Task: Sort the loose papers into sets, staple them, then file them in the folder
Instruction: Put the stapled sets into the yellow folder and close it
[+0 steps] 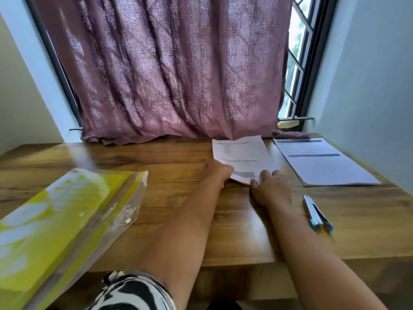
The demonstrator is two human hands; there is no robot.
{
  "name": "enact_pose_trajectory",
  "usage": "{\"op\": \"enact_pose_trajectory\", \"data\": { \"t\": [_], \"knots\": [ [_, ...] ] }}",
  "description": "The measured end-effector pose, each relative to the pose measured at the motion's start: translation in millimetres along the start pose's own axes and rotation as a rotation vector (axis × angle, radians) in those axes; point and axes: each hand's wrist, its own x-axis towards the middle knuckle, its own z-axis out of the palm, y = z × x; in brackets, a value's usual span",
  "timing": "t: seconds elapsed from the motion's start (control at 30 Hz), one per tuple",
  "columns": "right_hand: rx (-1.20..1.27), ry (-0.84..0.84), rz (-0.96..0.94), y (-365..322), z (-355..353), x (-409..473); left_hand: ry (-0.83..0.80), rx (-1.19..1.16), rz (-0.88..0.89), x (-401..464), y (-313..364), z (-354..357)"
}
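Nearest, at the lower left, the yellow-green folder [58, 215] lies open on the counter [143, 157], its clear plastic sleeves fanned toward the middle, and nothing white shows tucked into it, so the filing part looks not yet begun. A little farther in and to the right, the blue stapler [317, 214] rests by itself on the wood just beside the right forearm, held by neither hand, which suggests no stapling is under way at this instant. Beyond that, both hands meet at the near edge of a thin set of papers [241, 157] in the middle of the counter: the left hand [218, 173] has its fingers curled under and around the lower left corner, gripping it, while the right hand [269, 187] lies with fingers fairly straight, pressing on the lower right corner, the thumb near the edge. The sheets bow upward slightly and their far end touches the hem of the curtain [169, 70]. Whether this set is stapled cannot be told; no staple is visible. To the right, apart from it, a second stack of papers [324, 162] lies flat and squared near the wall. My judgement is that sorting is largely done, with two sets formed, and that stapling may be partly done, while all filing remains.
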Motion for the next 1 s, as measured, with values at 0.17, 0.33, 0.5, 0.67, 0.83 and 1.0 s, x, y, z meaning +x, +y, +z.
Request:
{"op": "enact_pose_trajectory", "data": {
  "t": [0.17,0.33,0.5,0.67,0.83,1.0],
  "knots": [
    [0.156,0.045,-0.007,1,1,1,-0.018,-0.147,-0.009,3,1,4],
    [0.238,0.070,0.043,3,-6,-8,-0.043,-0.228,0.083,-21,-8,-8],
    [0.281,-0.031,0.054,-2,-13,-19,-0.027,-0.430,0.053,-52,-39,-66],
    [0.214,-0.100,-0.032,-33,-11,-53,-0.065,-0.194,-0.029,-87,-82,-131],
    [0.398,-0.192,0.089,-59,-21,-84,-0.138,-0.031,-0.038,-114,-96,-150],
    [0.591,-0.274,0.194,-61,-35,-99,-0.036,0.000,0.059,-130,-103,-160]
  ]
}}
